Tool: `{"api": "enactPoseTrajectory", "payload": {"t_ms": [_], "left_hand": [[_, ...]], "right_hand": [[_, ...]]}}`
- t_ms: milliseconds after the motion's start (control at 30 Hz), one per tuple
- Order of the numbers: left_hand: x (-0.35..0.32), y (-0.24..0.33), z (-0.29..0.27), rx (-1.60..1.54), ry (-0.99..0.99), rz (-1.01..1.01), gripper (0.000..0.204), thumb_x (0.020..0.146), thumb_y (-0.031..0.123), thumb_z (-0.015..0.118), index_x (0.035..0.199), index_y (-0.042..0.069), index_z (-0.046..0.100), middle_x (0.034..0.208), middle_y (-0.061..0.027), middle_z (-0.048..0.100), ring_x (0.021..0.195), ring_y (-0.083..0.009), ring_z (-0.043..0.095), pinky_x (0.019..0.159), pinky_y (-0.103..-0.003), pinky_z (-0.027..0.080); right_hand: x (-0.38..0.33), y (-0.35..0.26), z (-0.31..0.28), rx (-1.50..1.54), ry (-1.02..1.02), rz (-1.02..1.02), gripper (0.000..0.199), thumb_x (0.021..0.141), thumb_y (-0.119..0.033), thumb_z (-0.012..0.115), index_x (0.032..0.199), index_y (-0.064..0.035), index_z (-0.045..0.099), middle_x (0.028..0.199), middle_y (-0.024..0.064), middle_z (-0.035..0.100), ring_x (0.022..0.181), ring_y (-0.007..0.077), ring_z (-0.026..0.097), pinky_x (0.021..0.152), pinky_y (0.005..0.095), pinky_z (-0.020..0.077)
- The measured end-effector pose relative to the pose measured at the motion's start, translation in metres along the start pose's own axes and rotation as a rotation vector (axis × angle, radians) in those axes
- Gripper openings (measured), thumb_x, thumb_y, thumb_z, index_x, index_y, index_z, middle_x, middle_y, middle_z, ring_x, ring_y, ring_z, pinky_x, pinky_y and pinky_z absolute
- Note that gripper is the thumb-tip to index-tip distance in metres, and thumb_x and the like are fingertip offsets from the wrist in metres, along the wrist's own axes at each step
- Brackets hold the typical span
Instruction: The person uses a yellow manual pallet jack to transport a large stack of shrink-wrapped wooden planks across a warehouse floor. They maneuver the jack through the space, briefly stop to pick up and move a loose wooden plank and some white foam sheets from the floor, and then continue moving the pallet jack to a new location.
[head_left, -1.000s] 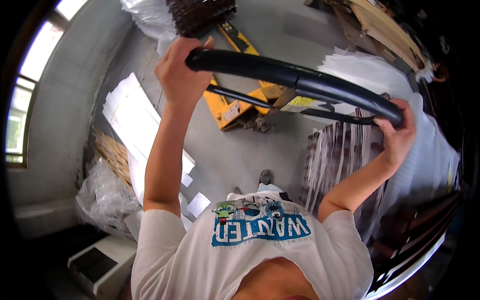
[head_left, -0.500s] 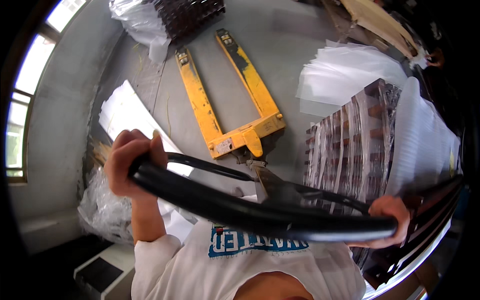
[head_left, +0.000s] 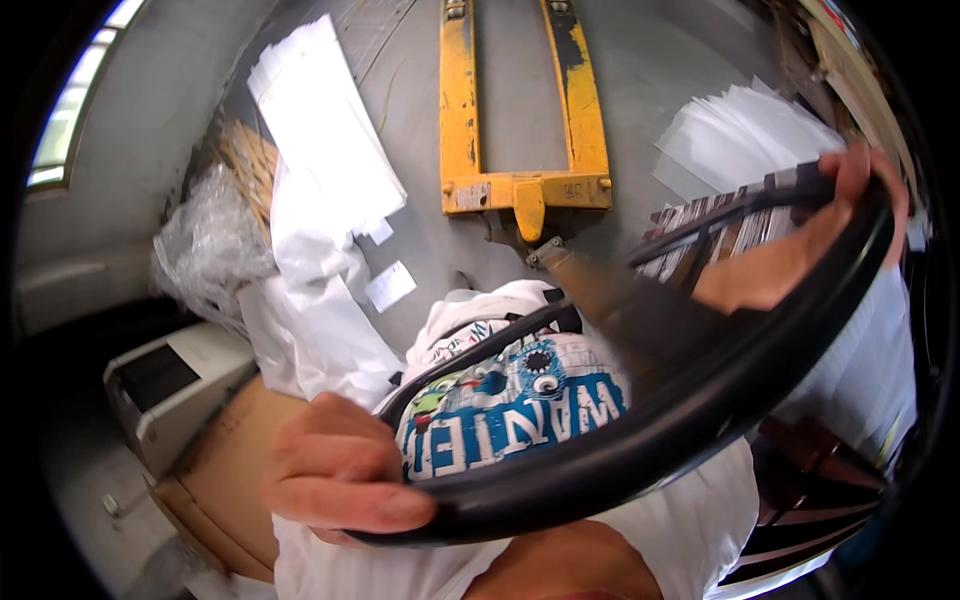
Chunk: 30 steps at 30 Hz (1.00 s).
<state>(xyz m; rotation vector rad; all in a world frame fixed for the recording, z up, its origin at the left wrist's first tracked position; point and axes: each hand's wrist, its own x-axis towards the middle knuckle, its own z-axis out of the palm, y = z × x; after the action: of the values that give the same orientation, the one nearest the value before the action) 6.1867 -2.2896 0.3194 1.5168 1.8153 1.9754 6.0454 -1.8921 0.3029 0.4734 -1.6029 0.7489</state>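
My left hand (head_left: 340, 468) is closed around the lower left end of a thick black loop handle (head_left: 640, 460). Around its far right end, now higher in view, wraps my right hand (head_left: 868, 190). The handle belongs to a yellow pallet jack (head_left: 525, 190), whose two worn, scuffed forks point away from me across the grey floor. Its dark steering shaft, blurred, runs from the jack's front up to the handle. The loop sits close to my white printed shirt, tilted up to the right. Nothing lies on the visible part of the forks; their tips reach the upper edge.
Left of the jack lie a stack of white sheets (head_left: 320, 110), crumpled clear plastic (head_left: 205, 240) and a white box-shaped machine (head_left: 185, 385) beside brown cardboard (head_left: 235, 440). At right are more white sheets (head_left: 745, 130) and a wrapped brown slatted stack (head_left: 690, 225), partly behind my arm.
The handle has swung round, its left end coming down toward me and its right end rising. The forks now point straighter ahead and sit higher in view. Both hands keep their hold.
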Motion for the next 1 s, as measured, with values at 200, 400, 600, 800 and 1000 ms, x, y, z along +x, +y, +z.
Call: {"api": "enactPoseTrajectory", "payload": {"t_ms": [200,400,600,800,1000], "left_hand": [[0.005,0.02,0.06,0.206,0.239,-0.22,0.04,0.077,0.019,0.076,0.092,-0.01,0.054,0.055,-0.0093,0.056,0.04,-0.0156,0.053,0.037,-0.027,0.042],[0.004,-0.003,0.079,0.454,0.496,-0.184,0.083,0.069,0.023,0.079,0.13,-0.018,0.04,0.057,-0.0049,0.053,0.044,-0.0109,0.05,0.043,-0.022,0.041],[-0.002,-0.004,0.038,0.324,0.765,-0.253,0.086,0.072,0.018,0.078,0.135,-0.018,0.033,0.062,-0.0034,0.052,0.043,-0.0083,0.048,0.039,-0.022,0.041],[-0.027,-0.001,-0.038,0.489,0.783,-0.218,0.076,0.08,0.02,0.071,0.134,-0.017,0.033,0.051,-0.0006,0.043,0.039,-0.0065,0.038,0.037,-0.02,0.036],[-0.065,-0.021,-0.124,1.026,1.287,-0.218,0.014,0.091,0.008,0.061,0.092,-0.001,0.051,0.059,-0.0072,0.05,0.046,-0.0119,0.042,0.044,-0.024,0.034]], "right_hand": [[0.0,0.069,0.039,0.658,-0.186,0.288,0.023,0.079,-0.013,0.07,0.093,0.0044,0.064,0.074,0.015,0.063,0.062,0.0225,0.063,0.057,0.0322,0.05],[-0.005,0.033,0.113,0.661,0.034,0.616,0.015,0.082,0.008,0.056,0.074,-0.005,0.055,0.064,-0.0029,0.052,0.059,0.0052,0.052,0.054,0.0205,0.0432],[0.005,0.018,0.195,0.549,-0.047,0.314,0.022,0.077,-0.004,0.073,0.073,-0.0046,0.052,0.059,-0.0001,0.042,0.059,0.0067,0.04,0.054,0.0241,0.038],[0.008,-0.002,0.289,0.426,-0.29,0.249,0.018,0.076,-0.018,0.067,0.08,-0.0045,0.056,0.073,0.0218,0.061,0.075,0.0399,0.063,0.064,0.0456,0.0485],[0.002,-0.04,0.348,0.368,-0.237,0.115,0.022,0.069,-0.023,0.076,0.079,-0.0074,0.065,0.069,0.0129,0.065,0.068,0.0273,0.067,0.062,0.0371,0.0528]]}}
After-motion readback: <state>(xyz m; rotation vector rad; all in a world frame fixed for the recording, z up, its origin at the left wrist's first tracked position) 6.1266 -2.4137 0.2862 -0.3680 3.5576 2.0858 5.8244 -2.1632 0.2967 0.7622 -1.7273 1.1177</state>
